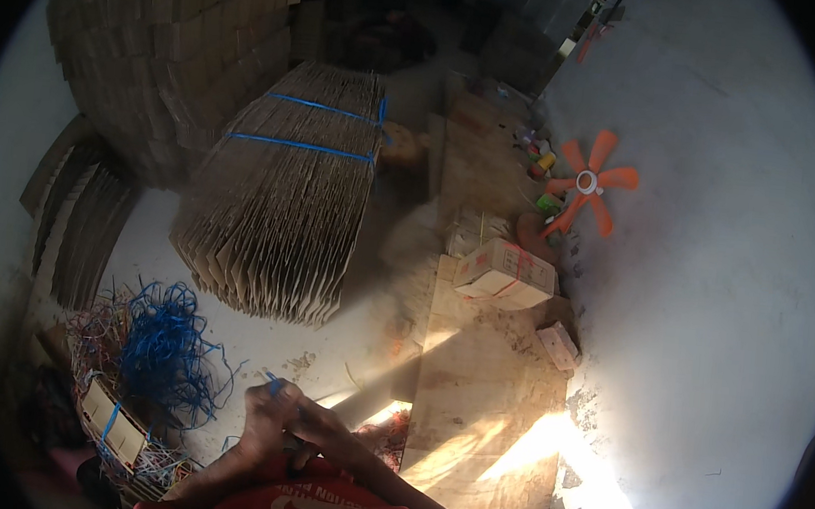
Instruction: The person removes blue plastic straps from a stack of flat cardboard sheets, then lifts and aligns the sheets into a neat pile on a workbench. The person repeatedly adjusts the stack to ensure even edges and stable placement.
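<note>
l hand (pixel 264 419) fingers closed on blue strip (pixel 273 384), left of bench (pixel 455 375) l edge. r hand (pixel 313 424) touches l hand, can't tell if its fingers grip. carton (pixel 503 273) nr bench r edge.

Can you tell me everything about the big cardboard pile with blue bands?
The cardboard pile looks like many thin brown sheets packed side by side, edges showing. Two blue bands cross its farther part, looking snug; its nearer end is uneven. It rests on the pale floor, left of centre.
</note>
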Demonstrator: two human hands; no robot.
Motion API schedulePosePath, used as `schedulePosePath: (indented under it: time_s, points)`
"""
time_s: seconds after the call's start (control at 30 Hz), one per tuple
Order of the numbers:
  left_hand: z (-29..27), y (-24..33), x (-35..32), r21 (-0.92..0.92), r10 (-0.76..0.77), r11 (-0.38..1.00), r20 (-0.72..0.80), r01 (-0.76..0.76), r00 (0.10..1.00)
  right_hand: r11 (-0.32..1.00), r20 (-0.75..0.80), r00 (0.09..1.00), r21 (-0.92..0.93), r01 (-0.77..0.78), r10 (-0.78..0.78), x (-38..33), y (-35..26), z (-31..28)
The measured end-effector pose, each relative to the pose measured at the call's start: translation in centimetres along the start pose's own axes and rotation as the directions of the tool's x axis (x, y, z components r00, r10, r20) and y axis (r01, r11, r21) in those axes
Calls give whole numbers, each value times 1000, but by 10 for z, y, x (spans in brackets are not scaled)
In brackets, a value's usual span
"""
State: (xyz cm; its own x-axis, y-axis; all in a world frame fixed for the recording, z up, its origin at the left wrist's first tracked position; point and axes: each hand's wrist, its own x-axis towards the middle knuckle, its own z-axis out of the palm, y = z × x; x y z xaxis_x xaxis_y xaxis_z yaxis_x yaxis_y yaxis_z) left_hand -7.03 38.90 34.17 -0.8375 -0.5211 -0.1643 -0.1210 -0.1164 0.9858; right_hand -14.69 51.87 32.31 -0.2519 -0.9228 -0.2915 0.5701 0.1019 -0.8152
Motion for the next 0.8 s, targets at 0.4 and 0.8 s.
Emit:
schedulePosePath:
  time_s: [0.4, 0.8]
  points:
    - [-31, -37, 16, -748, -369, 638, -88, 182, 925, 371, 127, 823, -847, 381, -554, 7, 62, -18]
    - [-48, -23, -1, -159, -15, 985, 309, 67, 951, 993, -450, 890, -119, 17, -69, -12, 9, -2]
